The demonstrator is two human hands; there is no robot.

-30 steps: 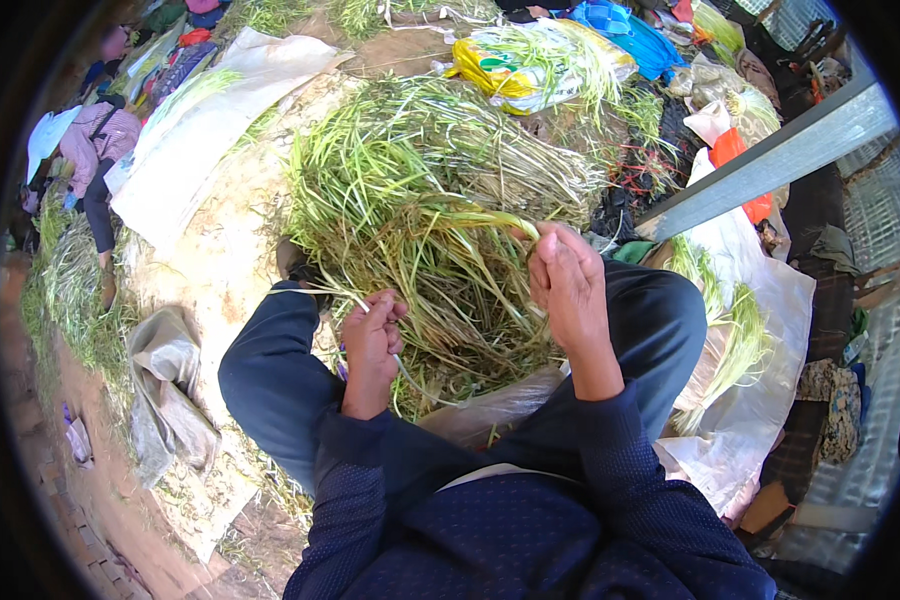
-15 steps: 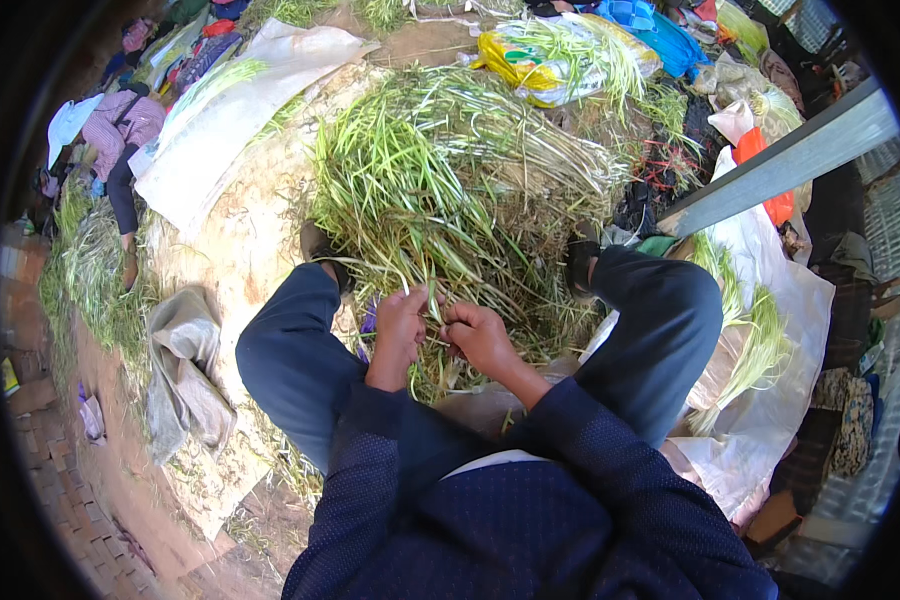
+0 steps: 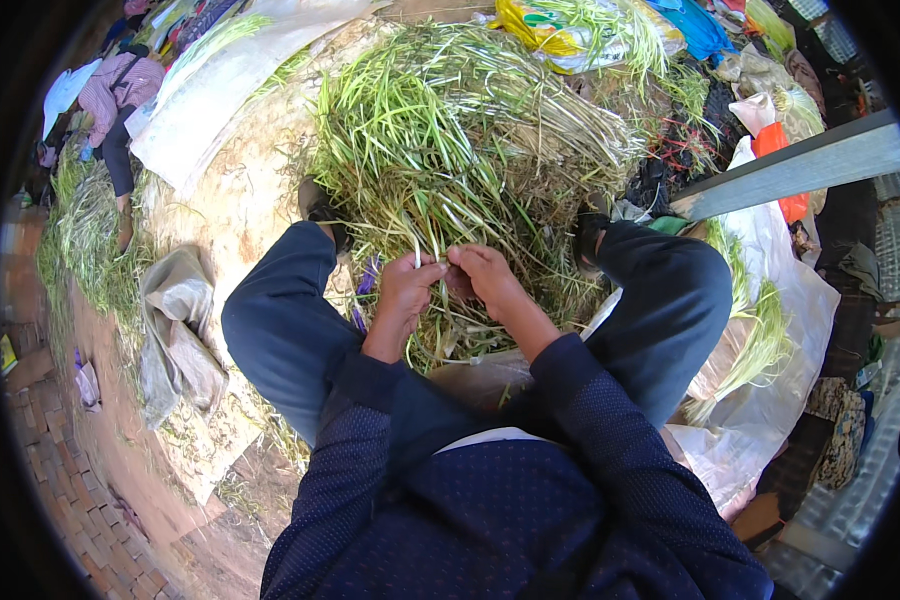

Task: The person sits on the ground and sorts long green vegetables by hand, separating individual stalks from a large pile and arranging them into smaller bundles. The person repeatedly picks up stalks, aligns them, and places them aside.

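Note:
Between my bent legs lies a heap of green and straw-coloured leafy stalks [image 3: 420,130]. My left hand [image 3: 408,290] pinches pale stalks [image 3: 420,247] low over the front of the heap. Just right of it, almost touching, my right hand [image 3: 480,280] has its fingers closed at the same stalks, their tips partly hidden. Purple strands [image 3: 368,278] show beside my left hand.
Pale sheets [image 3: 200,120] and a crumpled sack [image 3: 175,330] lie left; another person [image 3: 115,100] bends at upper left. A yellow-white bag [image 3: 550,35] is behind the heap. A slanting metal beam [image 3: 800,165] and plastic sheet [image 3: 760,390] are at right.
My right hand came down and left from holding a yellowish bunch to meet my left hand at the pale stalks; both then moved slightly up. The view has also shifted.

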